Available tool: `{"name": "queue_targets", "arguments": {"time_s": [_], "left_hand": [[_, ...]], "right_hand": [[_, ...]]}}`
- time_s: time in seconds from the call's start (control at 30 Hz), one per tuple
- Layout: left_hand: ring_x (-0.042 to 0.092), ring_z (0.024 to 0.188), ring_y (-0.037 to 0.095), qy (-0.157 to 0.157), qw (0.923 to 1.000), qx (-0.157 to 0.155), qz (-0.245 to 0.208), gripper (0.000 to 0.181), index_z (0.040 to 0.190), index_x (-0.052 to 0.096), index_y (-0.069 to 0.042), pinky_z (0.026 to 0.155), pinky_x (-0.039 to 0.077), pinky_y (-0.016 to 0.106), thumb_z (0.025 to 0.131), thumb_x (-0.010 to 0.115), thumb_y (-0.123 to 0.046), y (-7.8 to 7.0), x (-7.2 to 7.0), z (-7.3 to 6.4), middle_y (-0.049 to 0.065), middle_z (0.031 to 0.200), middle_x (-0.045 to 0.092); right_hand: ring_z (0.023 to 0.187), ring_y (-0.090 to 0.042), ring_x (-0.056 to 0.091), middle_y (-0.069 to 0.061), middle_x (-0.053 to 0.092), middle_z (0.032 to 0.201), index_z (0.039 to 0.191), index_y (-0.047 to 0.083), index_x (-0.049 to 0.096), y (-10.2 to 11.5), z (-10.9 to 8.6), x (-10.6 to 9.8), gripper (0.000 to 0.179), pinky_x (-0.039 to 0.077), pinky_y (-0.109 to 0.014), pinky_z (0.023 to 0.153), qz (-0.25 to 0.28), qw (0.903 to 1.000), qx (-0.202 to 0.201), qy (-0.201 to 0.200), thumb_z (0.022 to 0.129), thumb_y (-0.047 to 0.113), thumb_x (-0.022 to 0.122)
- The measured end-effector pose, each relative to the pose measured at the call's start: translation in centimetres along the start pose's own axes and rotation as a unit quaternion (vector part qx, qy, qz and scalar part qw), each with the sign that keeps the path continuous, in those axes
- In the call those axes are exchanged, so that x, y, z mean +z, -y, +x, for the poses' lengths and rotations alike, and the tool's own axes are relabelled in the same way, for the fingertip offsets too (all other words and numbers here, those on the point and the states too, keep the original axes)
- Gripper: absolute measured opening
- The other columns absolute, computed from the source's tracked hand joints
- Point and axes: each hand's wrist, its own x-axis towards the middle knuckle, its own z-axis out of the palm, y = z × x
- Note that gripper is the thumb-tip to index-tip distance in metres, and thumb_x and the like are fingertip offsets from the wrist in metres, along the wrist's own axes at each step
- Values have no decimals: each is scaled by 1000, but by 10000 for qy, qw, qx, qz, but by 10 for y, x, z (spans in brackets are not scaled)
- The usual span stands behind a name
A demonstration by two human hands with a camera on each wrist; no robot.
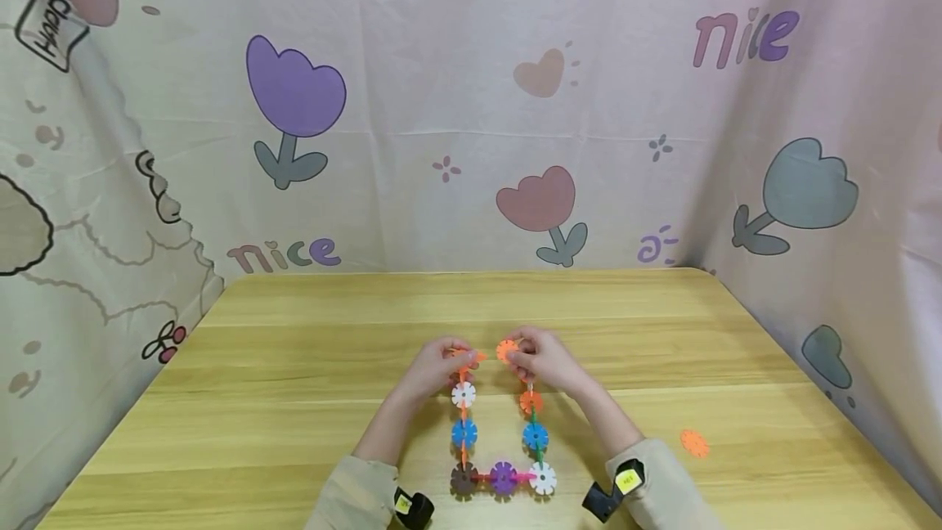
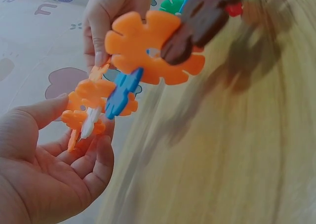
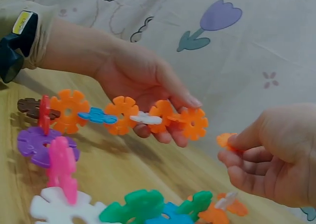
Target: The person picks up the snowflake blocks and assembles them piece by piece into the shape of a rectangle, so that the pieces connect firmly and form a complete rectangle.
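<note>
A chain of interlocking snowflake discs forms a U, with a brown disc (image 1: 464, 478), a purple disc (image 1: 504, 478) and a white disc (image 1: 543, 478) along its near side. My left hand (image 1: 437, 366) grips the far end of the left arm, thumb above and fingers beneath its orange discs (image 3: 193, 123). A blue disc (image 2: 123, 93) links further along that arm. My right hand (image 1: 543, 360) pinches a separate orange disc (image 1: 506, 351) between thumb and fingers, a short gap from the left arm's end. Below the right hand, the chain's right arm ends in orange and white discs (image 3: 232, 204).
One loose orange disc (image 1: 695, 443) lies on the wooden table (image 1: 309, 399) to the right of my right forearm. A printed curtain (image 1: 412, 105) hangs behind the table and along both sides.
</note>
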Motion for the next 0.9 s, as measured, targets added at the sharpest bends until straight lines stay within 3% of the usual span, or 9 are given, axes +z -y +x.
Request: {"name": "queue_targets", "arguments": {"time_s": [0.23, 0.3, 0.5, 0.57, 0.7, 0.9], "left_hand": [[64, 73, 23, -87, 9999, -91, -70, 23, 105, 54, 11, 61, 46, 26, 93, 54, -9, -9, 2, -6, 31, 97, 60], [63, 72, 21, -123, 9998, -125, -108, 23, 105, 54, 10, 61, 46, 26, 92, 55, -9, -8, 2, -6, 30, 95, 60], [62, 69, 16, -206, 9995, -184, -126, 29, 107, 54, 6, 59, 45, 24, 92, 59, -18, 16, 0, 10, 23, 92, 62], [62, 70, 17, -214, 9995, -173, -136, 29, 107, 54, 6, 59, 45, 24, 92, 59, -18, 19, 0, 11, 23, 93, 63], [63, 74, 26, -198, 9996, -155, -103, 25, 106, 54, 8, 60, 46, 25, 92, 57, -13, 8, 1, 6, 27, 95, 62], [62, 78, 36, -151, 9998, -143, -48, 22, 105, 53, 10, 61, 46, 27, 92, 55, -8, 1, 2, 2, 30, 95, 60]], "right_hand": [[56, -21, 56, -23, 62, 75, 117, -5, 51, 1, 1, 6, 30, 50, -34, 49, 474, 9986, 178, -142, 90, 6, 59], [57, -28, 57, -26, 61, 76, 116, -8, 50, 10, -3, 6, 31, 50, -34, 50, 563, 9982, 166, -126, 90, 4, 59], [62, -42, 56, -33, 59, 79, 114, -12, 48, 35, -12, 9, 29, 50, -38, 52, 598, 9980, 178, -121, 89, -1, 57], [64, -43, 57, -32, 60, 79, 115, -13, 48, 33, -11, 10, 29, 50, -40, 52, 568, 9982, 157, -139, 89, -1, 57], [65, -45, 57, -31, 61, 79, 117, -12, 48, 18, -3, 13, 31, 50, -46, 53, 623, 9978, 143, -149, 89, 0, 57], [58, -33, 57, -24, 62, 76, 117, -7, 50, 2, 3, 15, 32, 49, -37, 49, 610, 9979, 115, -164, 89, 6, 60]]}}
